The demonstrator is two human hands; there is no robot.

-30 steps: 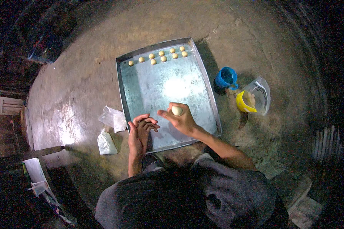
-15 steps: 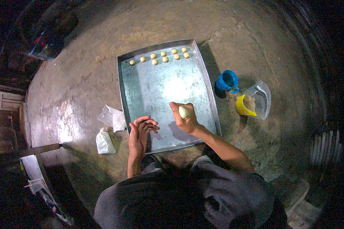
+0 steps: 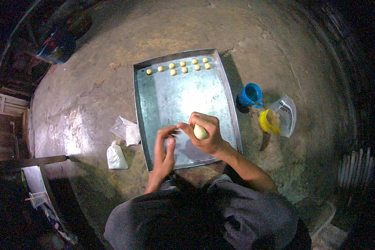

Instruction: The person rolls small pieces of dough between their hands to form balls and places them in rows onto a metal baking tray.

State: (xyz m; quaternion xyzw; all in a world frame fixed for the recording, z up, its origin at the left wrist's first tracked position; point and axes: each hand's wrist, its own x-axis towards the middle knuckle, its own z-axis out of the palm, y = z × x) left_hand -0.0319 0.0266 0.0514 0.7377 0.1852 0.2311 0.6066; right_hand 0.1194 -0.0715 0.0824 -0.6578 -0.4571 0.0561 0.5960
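My right hand (image 3: 211, 139) is wrapped round a pale lump of dough (image 3: 200, 132), which bulges out between thumb and fingers. Close by on its left, my left hand (image 3: 163, 152) is open, with bent fingers and the thumb apart. Its fingertips come up to the tip of my right thumb; whether they touch, or a small bit lies there, I cannot tell. Both hands are over the near part of a shallow metal tray (image 3: 164, 100). Several small round dough balls (image 3: 183, 64) sit in two rows along the tray's far end.
Right of the tray stand a blue mug (image 3: 251, 95) and a yellow container (image 3: 269, 121) against a clear printed plastic bag (image 3: 286, 111). On the left, a crumpled clear bag (image 3: 127, 130) lies beside a bag of white powder (image 3: 117, 156). All rest on a concrete floor (image 3: 100, 89).
My left hand has moved right, its fingertips now by my right thumb. My right fingers have curled further round the dough, and the right thumb has swung left. The view has shifted slightly.
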